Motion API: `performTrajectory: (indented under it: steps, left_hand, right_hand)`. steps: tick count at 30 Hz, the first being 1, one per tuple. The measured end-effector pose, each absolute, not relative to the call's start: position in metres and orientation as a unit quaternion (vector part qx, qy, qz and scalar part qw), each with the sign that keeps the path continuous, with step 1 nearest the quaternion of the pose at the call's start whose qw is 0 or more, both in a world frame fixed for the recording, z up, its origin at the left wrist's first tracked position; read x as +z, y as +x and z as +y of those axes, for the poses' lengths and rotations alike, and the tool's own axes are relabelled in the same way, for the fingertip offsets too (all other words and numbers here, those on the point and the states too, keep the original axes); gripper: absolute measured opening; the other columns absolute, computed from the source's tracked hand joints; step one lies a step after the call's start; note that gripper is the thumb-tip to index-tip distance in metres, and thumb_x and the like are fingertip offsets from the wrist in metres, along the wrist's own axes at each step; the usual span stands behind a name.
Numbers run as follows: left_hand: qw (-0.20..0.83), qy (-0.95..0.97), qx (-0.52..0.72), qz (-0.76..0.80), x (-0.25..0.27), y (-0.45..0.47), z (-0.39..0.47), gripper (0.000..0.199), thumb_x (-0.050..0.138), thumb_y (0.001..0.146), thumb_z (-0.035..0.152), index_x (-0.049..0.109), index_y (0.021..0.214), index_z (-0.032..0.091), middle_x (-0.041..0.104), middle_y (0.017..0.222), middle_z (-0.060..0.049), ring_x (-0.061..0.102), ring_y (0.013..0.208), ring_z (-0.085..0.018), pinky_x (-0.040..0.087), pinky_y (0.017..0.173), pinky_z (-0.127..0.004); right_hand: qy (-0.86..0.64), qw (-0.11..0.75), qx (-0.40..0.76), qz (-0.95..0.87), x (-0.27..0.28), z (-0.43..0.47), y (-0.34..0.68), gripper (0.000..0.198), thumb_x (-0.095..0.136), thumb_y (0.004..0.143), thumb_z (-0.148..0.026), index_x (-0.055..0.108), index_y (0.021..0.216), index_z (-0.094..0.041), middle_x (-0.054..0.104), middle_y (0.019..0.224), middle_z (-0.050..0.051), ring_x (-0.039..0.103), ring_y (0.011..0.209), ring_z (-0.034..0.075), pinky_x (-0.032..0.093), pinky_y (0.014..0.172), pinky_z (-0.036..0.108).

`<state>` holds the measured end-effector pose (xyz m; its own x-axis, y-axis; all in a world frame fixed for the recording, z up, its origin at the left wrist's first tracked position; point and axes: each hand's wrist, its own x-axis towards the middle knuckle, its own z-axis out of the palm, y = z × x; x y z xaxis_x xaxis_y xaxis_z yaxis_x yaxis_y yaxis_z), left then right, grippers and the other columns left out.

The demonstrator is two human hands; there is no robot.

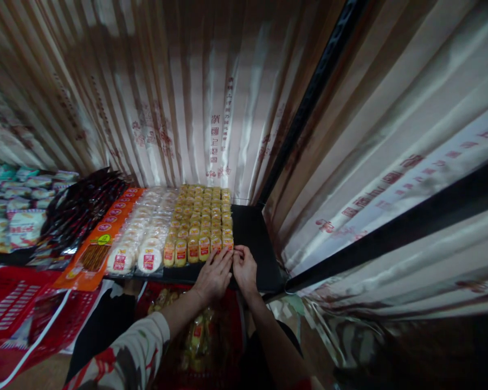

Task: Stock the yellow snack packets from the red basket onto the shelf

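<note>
Rows of small yellow packaged cakes [192, 249] with red labels stand tightly packed on a black shelf [252, 227]. My left hand [214, 275] rests at the front right corner of these rows. Its fingers stretch forward over the lower part of the front packets. Close beside it, my right hand [245, 269] is at the right edge of the rows, thumb and fingertips pinched together. Whatever lies between those fingertips is hidden or too small to name. Left of the yellow cakes, round white crackers [150, 260] in clear wrap stand in two rows.
Orange snack bags [92, 254], dark shiny packs [81, 208] and white-and-green bags [26, 225] continue leftward. Below the shelf, a red basket holds more yellow packets [196, 336]. Another red basket [16, 303] with a white handle sits lower left. Printed curtains [195, 108] and a black post [309, 103] border the shelf.
</note>
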<state>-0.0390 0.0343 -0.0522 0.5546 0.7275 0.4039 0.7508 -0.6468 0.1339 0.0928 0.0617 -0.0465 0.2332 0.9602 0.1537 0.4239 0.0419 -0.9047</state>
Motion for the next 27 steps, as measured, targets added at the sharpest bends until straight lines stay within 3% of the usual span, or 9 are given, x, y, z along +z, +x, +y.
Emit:
performTrajectory:
  steps: [7, 10, 14, 17, 21, 27]
  left_hand:
    - [0.053, -0.871, -0.212, -0.44, -0.056, -0.039, 0.036, 0.045, 0.032, 0.093, 0.027, 0.046, 0.132, 0.01, 0.044, 0.141, -0.009, 0.023, 0.139, -0.021, 0.015, 0.115, -0.043]
    - [0.052, -0.87, -0.207, -0.444, -0.055, -0.038, 0.036, 0.045, 0.032, 0.093, 0.028, 0.045, 0.133, 0.011, 0.043, 0.141, -0.009, 0.024, 0.139, -0.02, 0.016, 0.115, -0.042]
    - [0.048, -0.867, -0.202, -0.452, -0.054, -0.036, 0.036, 0.044, 0.031, 0.094, 0.03, 0.049, 0.13, 0.012, 0.044, 0.141, -0.009, 0.026, 0.138, -0.021, 0.016, 0.114, -0.043]
    - [0.052, -0.867, -0.203, -0.452, -0.054, -0.036, 0.036, 0.044, 0.031, 0.093, 0.029, 0.05, 0.129, 0.012, 0.045, 0.14, -0.01, 0.029, 0.137, -0.021, 0.017, 0.114, -0.044]
    - [0.055, -0.869, -0.205, -0.448, -0.052, -0.035, 0.037, 0.044, 0.033, 0.092, 0.027, 0.049, 0.13, 0.012, 0.046, 0.14, -0.01, 0.03, 0.136, -0.023, 0.02, 0.112, -0.044]
    - [0.047, -0.871, -0.204, -0.445, -0.053, -0.035, 0.037, 0.04, 0.037, 0.091, 0.027, 0.053, 0.125, 0.015, 0.048, 0.138, -0.008, 0.031, 0.135, -0.025, 0.024, 0.111, -0.046]
  right_hand:
    - [-0.605, 0.465, 0.257, -0.593, -0.046, 0.058, 0.09, 0.029, 0.04, 0.084, -0.035, 0.064, 0.088, -0.019, 0.063, 0.097, 0.011, 0.06, 0.089, 0.02, 0.05, 0.078, 0.032]
    - [-0.615, 0.485, 0.265, -0.563, -0.046, 0.061, 0.09, 0.04, 0.039, 0.085, -0.045, 0.064, 0.098, -0.016, 0.06, 0.109, 0.015, 0.057, 0.101, 0.022, 0.047, 0.09, 0.036]
    - [-0.606, 0.497, 0.346, -0.516, -0.046, 0.075, 0.091, 0.058, 0.032, 0.087, -0.055, 0.049, 0.128, -0.018, 0.047, 0.137, 0.011, 0.04, 0.129, 0.021, 0.027, 0.112, 0.039]
    - [-0.579, 0.504, 0.407, -0.494, -0.045, 0.091, 0.085, 0.067, 0.025, 0.088, -0.061, 0.035, 0.14, -0.021, 0.033, 0.148, 0.005, 0.023, 0.139, 0.017, 0.016, 0.116, 0.038]
    - [-0.571, 0.499, 0.456, -0.466, -0.044, 0.108, 0.072, 0.073, 0.022, 0.085, -0.068, 0.031, 0.142, -0.023, 0.032, 0.148, 0.003, 0.021, 0.14, 0.018, 0.019, 0.115, 0.04]
    - [-0.554, 0.497, 0.472, -0.473, -0.047, 0.108, 0.063, 0.072, 0.027, 0.084, -0.068, 0.037, 0.139, -0.024, 0.034, 0.147, 0.003, 0.022, 0.139, 0.018, 0.02, 0.115, 0.039]
